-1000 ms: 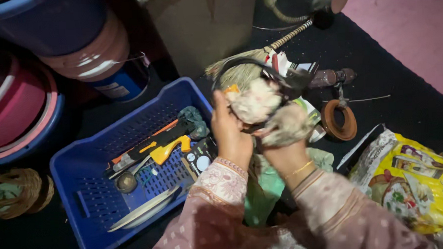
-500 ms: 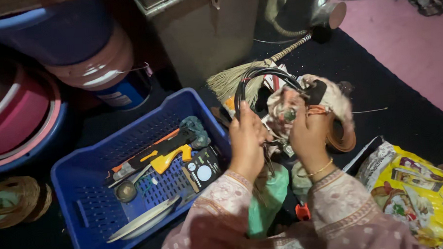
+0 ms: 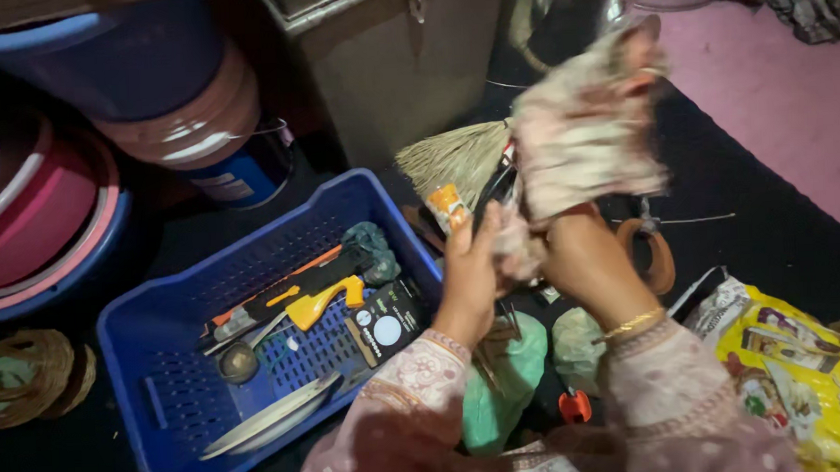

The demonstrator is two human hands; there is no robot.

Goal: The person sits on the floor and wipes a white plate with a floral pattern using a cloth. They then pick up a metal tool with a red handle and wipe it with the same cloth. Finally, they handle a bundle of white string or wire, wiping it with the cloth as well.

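Observation:
My left hand [image 3: 469,276] and my right hand [image 3: 581,257] are raised together just right of a blue plastic crate [image 3: 173,407]. Both grip the lower end of a crumpled pale patterned cloth [image 3: 585,130], which stands up above the hands. A dark cable or strap [image 3: 494,190] runs along the cloth's left side by my left fingers. In the crate lie a yellow-handled tool [image 3: 324,302], an orange-and-black tool [image 3: 281,294], a small black card pack [image 3: 384,324], a teal rag [image 3: 371,246] and a long flat blade [image 3: 272,417].
A straw broom head [image 3: 454,154] lies behind the hands. Stacked pink and blue tubs [image 3: 50,200] stand at the left, a metal cabinet [image 3: 403,57] behind. A brown tape roll [image 3: 657,259], green bags [image 3: 502,379] and a yellow printed bag [image 3: 804,370] lie on the dark mat.
Both hands have lifted the cloth higher and to the right, and it now stands unfolded above them. The view has drawn closer to the crate.

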